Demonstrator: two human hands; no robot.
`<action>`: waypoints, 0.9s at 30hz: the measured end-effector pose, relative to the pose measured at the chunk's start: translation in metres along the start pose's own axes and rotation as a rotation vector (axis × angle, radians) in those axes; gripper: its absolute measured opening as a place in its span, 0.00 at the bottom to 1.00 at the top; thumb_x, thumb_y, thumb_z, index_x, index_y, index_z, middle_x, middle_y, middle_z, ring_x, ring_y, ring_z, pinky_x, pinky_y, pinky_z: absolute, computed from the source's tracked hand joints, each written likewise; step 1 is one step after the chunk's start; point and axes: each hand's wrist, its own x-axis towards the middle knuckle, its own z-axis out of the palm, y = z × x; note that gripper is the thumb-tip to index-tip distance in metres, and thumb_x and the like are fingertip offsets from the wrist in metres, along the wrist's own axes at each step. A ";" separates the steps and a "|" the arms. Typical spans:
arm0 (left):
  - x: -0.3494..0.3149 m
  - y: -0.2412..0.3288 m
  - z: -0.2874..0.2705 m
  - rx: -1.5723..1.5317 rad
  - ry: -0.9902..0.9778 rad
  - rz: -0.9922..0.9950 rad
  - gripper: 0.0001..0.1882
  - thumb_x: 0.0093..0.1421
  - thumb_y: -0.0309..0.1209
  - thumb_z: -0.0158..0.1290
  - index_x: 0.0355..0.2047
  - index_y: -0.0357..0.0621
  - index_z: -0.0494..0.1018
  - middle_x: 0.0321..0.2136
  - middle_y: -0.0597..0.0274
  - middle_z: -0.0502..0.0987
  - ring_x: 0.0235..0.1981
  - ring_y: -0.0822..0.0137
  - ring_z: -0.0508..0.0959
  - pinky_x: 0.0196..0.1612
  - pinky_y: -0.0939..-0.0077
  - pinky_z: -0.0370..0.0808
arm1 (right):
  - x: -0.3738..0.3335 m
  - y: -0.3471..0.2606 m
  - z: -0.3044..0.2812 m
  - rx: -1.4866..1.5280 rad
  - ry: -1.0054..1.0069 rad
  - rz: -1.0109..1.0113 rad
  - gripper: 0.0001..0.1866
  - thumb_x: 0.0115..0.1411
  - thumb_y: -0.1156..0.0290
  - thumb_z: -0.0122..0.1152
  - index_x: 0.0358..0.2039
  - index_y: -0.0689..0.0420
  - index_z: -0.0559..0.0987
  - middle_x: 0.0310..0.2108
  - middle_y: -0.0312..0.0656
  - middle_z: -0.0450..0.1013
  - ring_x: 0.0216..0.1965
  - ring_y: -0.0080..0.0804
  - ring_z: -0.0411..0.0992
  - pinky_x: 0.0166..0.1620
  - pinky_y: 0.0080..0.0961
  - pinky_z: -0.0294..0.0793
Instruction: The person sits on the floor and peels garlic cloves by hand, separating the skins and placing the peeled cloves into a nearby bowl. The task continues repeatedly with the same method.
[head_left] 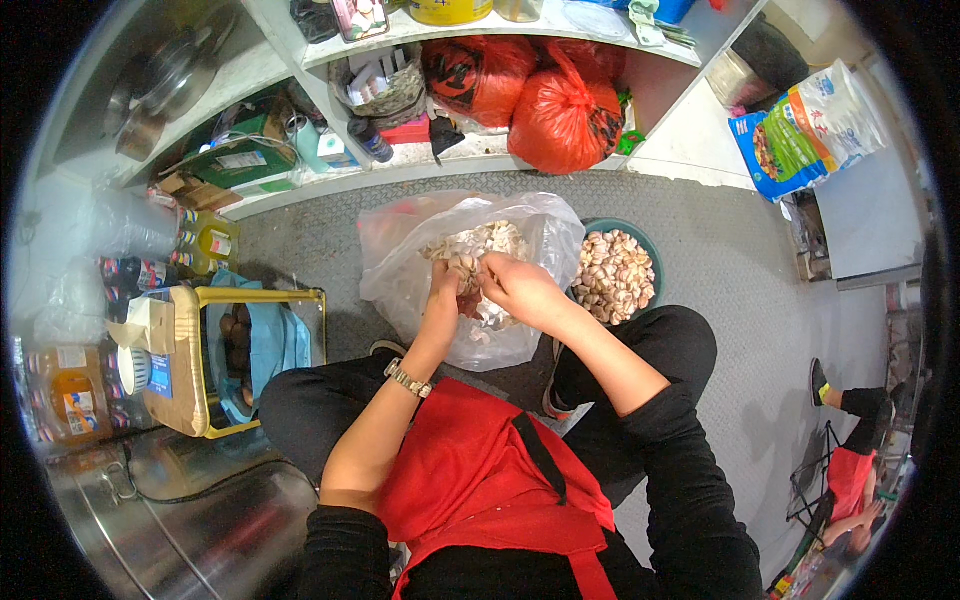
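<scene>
My left hand (pixel 447 286) is closed around a garlic bulb (pixel 464 266), held over a clear plastic bag (pixel 390 285). The fingers of my right hand (pixel 518 288) pinch the same bulb from its right side; their tips are partly hidden behind the hand. Inside the open bag lie pale garlic skins (pixel 495 238) and pieces. Just right of the bag, a dark green basin (pixel 657 262) is filled with separated garlic cloves (pixel 612 275), close to my right knee.
Ahead stands a white shelf (pixel 450 165) with red plastic bags (pixel 566 122). On the left are a yellow-framed stool (pixel 265 296), a blue bag (pixel 278 345) and drink bottles (pixel 75 395). A blue and green package (pixel 790 140) sits far right. Another person (pixel 852 470) sits at the lower right.
</scene>
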 end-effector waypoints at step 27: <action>-0.006 0.024 -0.009 -0.518 -0.365 -0.105 0.24 0.64 0.49 0.25 0.22 0.49 0.62 0.08 0.67 0.57 0.10 0.72 0.55 0.19 0.73 0.61 | 0.002 0.019 -0.001 -0.112 0.025 0.216 0.17 0.60 0.64 0.47 0.48 0.56 0.69 0.43 0.52 0.70 0.41 0.50 0.71 0.42 0.41 0.70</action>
